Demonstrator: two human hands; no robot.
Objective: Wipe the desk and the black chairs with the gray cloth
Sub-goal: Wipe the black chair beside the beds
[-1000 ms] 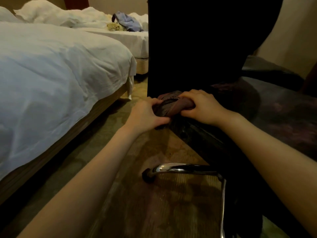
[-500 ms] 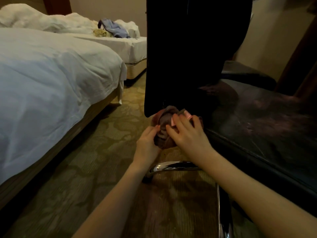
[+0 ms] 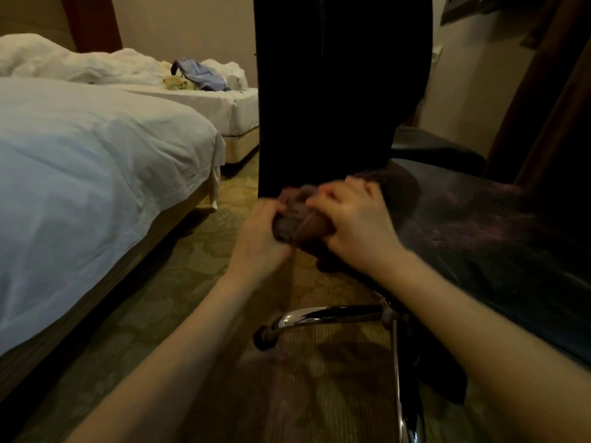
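Both the left hand (image 3: 259,231) and right hand (image 3: 355,225) gripped the bunched gray cloth (image 3: 299,222), which had shifted back up onto the black chair (image 3: 479,238) seat's rear corner, so wiping could probably carry on.

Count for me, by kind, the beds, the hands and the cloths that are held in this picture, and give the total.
Beds: 2 (near bed, far bed)
Hands: 2 (left hand, right hand)
Cloths: 1 (gray cloth, gripped by both hands)
Total: 5
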